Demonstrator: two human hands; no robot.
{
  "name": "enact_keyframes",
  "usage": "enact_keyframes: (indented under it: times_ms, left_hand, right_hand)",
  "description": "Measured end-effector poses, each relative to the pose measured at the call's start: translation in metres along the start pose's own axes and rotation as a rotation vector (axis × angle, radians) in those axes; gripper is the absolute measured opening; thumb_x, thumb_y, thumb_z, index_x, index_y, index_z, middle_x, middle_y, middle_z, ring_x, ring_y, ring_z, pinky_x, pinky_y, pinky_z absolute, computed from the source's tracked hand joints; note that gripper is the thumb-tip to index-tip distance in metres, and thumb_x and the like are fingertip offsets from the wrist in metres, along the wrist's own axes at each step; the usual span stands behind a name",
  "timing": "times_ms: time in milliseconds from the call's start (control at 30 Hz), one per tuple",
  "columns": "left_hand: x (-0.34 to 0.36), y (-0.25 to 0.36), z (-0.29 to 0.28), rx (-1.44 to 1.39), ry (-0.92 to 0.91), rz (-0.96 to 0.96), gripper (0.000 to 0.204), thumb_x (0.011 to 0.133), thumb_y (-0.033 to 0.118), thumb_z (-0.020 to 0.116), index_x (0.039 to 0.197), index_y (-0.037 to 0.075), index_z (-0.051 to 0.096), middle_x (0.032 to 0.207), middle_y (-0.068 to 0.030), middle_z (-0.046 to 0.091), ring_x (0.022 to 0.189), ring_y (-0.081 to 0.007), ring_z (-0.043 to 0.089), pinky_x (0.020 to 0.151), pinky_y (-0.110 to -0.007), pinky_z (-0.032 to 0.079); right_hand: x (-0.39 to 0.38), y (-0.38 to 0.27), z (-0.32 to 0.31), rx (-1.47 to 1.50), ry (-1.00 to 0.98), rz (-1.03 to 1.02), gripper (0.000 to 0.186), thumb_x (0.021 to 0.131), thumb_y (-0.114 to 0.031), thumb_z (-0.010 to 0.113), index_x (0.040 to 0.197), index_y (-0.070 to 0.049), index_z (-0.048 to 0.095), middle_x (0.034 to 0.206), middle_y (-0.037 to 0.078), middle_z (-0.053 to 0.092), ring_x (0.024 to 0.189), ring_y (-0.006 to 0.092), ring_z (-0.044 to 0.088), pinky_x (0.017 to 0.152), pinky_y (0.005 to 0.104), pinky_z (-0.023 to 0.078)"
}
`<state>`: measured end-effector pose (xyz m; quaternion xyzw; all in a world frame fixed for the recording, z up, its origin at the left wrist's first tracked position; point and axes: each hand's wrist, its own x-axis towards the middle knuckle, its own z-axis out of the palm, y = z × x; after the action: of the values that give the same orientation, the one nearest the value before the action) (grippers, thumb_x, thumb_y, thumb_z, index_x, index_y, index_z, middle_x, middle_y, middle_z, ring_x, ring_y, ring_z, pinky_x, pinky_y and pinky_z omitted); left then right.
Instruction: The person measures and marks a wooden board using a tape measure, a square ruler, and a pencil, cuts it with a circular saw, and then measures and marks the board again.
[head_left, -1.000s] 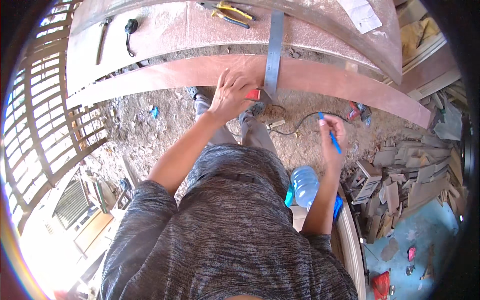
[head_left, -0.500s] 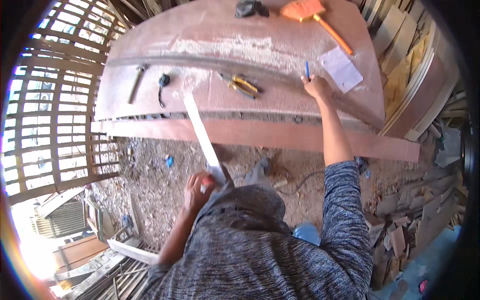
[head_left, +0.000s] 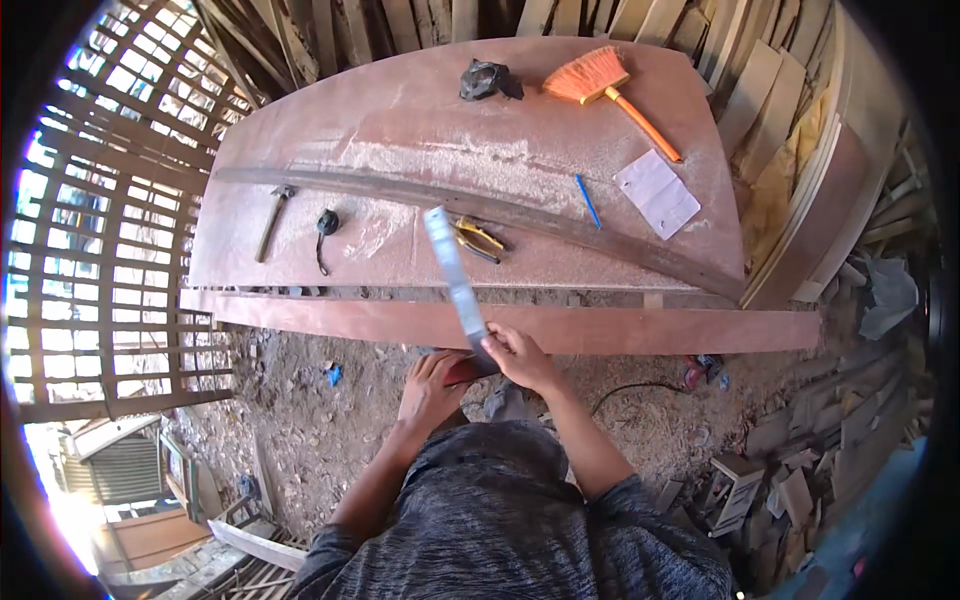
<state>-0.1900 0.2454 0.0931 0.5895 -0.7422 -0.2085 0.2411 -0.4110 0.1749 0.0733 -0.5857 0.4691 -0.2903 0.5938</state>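
Note:
In front of my body I hold what looks like a handsaw, its long shiny metal blade [head_left: 457, 270] pointing up and away over the board's near edge. My left hand [head_left: 430, 390] is closed round its red and dark handle [head_left: 464, 372]. My right hand [head_left: 522, 358] pinches the blade's lower end, close to the handle. Beyond the blade tip lie yellow-handled pliers [head_left: 478, 240]. A blue pencil [head_left: 588, 203] rests on the large reddish board [head_left: 400, 120], left of a white sheet of paper [head_left: 657, 194].
A hammer [head_left: 270, 222] and a small black tool with a cord [head_left: 326, 226] lie on the board's left. An orange brush [head_left: 588, 76] and a black plastic bundle [head_left: 488, 80] are at the far side. A long dark strip [head_left: 380, 186] crosses the board. Scrap wood [head_left: 790, 495] lies right.
The pencil has left my right hand and now lies on the board. My right hand has come back to the saw blade, which has swung rightward in front of me.

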Motion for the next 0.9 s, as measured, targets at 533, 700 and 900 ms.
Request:
enact_keyframes:
  times_ms: [533,700,900]
  left_hand:
    - [0.102,-0.09,0.05,0.129,-0.491,0.168,0.132,0.06,0.051,0.096,0.164,0.006,0.028,0.166,-0.0165,0.036,0.157,-0.0395,0.027,0.128,-0.062,0.016]
    - [0.092,-0.114,0.049,0.218,-0.576,0.074,0.138,0.058,0.045,0.097,0.167,0.006,0.022,0.169,-0.0156,0.031,0.159,-0.0385,0.024,0.128,-0.066,0.01]
    - [0.104,-0.122,0.061,0.095,-0.572,0.064,0.114,0.061,0.035,0.094,0.159,0.01,0.041,0.158,-0.0136,0.049,0.154,-0.0327,0.035,0.129,-0.059,0.018]
  right_hand:
    - [0.186,0.07,-0.401,-0.804,0.64,0.191,0.037,0.102,-0.023,0.057,0.134,-0.012,0.071,0.124,0.024,0.072,0.12,0.0404,0.068,0.099,0.0465,0.054]
    - [0.227,0.093,-0.416,-0.68,0.44,0.269,0.039,0.101,-0.028,0.062,0.134,-0.012,0.071,0.13,0.02,0.072,0.124,0.0367,0.067,0.103,0.044,0.053]
    - [0.171,0.065,-0.405,-0.807,0.639,-0.089,0.047,0.1,-0.025,0.068,0.144,-0.01,0.063,0.136,0.023,0.068,0.124,0.0365,0.067,0.105,0.0416,0.053]
